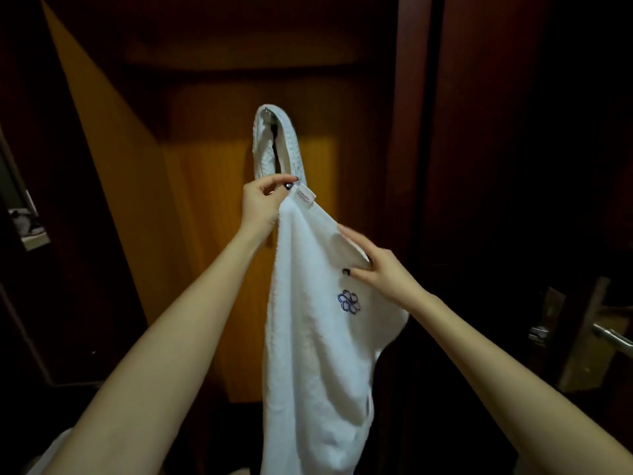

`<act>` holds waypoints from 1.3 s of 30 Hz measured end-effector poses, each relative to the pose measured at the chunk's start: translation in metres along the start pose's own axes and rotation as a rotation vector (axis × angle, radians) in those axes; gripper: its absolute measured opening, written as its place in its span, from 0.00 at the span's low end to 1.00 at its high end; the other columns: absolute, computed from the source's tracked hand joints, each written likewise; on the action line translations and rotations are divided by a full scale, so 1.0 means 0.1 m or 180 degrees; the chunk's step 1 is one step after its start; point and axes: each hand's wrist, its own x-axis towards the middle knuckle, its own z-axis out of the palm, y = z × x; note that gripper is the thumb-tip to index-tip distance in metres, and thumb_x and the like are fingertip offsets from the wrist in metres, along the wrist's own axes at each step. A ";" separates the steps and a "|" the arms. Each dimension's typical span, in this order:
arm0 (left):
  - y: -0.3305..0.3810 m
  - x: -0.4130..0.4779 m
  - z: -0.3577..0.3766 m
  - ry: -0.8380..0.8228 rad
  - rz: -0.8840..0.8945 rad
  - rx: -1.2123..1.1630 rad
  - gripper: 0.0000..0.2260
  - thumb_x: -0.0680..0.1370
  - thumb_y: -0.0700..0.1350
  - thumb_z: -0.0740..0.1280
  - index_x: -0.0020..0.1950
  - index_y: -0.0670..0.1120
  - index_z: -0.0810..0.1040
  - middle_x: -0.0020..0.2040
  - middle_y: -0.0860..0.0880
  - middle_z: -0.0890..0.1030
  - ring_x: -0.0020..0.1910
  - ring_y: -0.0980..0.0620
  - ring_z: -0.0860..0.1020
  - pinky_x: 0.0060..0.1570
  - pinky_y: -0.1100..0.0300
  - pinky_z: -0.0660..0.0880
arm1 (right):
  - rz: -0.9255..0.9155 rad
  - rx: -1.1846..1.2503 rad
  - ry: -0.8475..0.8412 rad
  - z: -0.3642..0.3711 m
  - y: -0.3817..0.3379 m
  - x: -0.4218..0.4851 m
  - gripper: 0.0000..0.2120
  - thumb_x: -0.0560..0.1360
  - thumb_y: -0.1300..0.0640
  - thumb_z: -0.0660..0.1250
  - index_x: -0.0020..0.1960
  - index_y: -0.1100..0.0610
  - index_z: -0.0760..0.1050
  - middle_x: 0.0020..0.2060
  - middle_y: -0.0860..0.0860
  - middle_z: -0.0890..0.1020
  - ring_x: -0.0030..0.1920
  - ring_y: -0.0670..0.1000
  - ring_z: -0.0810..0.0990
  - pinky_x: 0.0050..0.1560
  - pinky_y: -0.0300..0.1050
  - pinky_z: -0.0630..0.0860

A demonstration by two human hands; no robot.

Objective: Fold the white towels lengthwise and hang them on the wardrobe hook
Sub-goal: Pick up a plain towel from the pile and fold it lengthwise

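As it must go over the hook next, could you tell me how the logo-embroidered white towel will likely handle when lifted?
Probably floppy: the white towel sags in deep folds below the left hand and right hand. Likely not slippery, given its fluffy pile. It may bunch on the hook, where a waffle towel already hangs.

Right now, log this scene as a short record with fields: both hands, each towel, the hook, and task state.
left hand: pinches the held towel's top corner, beside its label
right hand: grips the same top edge, lower and to the right
held towel: white, hangs down from both hands, blue flower emblem facing the camera
hung towel: white, draped over the hook
backdrop: wooden wardrobe panel; door handle at far right
task state: one towel hung; the held one not yet on the hook
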 end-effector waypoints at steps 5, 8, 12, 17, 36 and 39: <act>-0.10 0.11 -0.01 0.0236 -0.0048 0.0145 0.11 0.77 0.33 0.64 0.51 0.45 0.83 0.48 0.49 0.82 0.45 0.60 0.79 0.39 0.72 0.75 | 0.0552 -0.0875 -0.0374 -0.18 0.29 -0.12 0.27 0.72 0.70 0.66 0.63 0.43 0.78 0.49 0.47 0.81 0.52 0.48 0.80 0.50 0.37 0.73; -0.22 0.13 -0.07 0.0327 -0.0135 0.0333 0.11 0.77 0.35 0.64 0.52 0.45 0.83 0.50 0.50 0.82 0.49 0.57 0.79 0.42 0.72 0.75 | 0.0928 -0.0889 -0.0322 -0.28 0.42 -0.22 0.24 0.73 0.70 0.65 0.61 0.47 0.79 0.60 0.45 0.80 0.60 0.44 0.78 0.58 0.35 0.73; -0.41 0.10 -0.19 0.0443 -0.0040 0.0469 0.11 0.77 0.34 0.63 0.53 0.43 0.82 0.50 0.49 0.81 0.46 0.60 0.77 0.39 0.79 0.71 | 0.1113 -0.0932 -0.0182 -0.34 0.53 -0.28 0.26 0.75 0.69 0.63 0.66 0.46 0.76 0.60 0.47 0.80 0.50 0.38 0.77 0.48 0.27 0.72; -0.67 0.14 -0.43 0.0687 -0.0119 0.0540 0.11 0.78 0.32 0.61 0.53 0.40 0.81 0.53 0.42 0.81 0.48 0.52 0.76 0.40 0.76 0.71 | 0.1212 -0.1572 -0.0222 -0.34 0.57 -0.14 0.24 0.77 0.66 0.59 0.65 0.43 0.76 0.46 0.46 0.74 0.21 0.41 0.69 0.26 0.30 0.65; -0.77 -0.11 -0.49 -0.0966 -0.0716 -0.0412 0.08 0.78 0.40 0.66 0.50 0.51 0.83 0.37 0.46 0.79 0.32 0.54 0.73 0.36 0.61 0.70 | 0.0783 0.1504 0.0137 0.37 -0.35 0.88 0.12 0.73 0.69 0.69 0.55 0.61 0.79 0.47 0.56 0.86 0.50 0.52 0.85 0.51 0.44 0.81; -0.71 -0.17 -0.50 -0.1175 -0.0608 -0.0653 0.10 0.74 0.49 0.70 0.54 0.49 0.82 0.40 0.57 0.84 0.39 0.60 0.81 0.38 0.71 0.73 | 0.0634 0.0461 0.0744 0.53 -0.47 0.93 0.06 0.72 0.64 0.73 0.41 0.54 0.79 0.33 0.52 0.85 0.36 0.47 0.84 0.42 0.42 0.80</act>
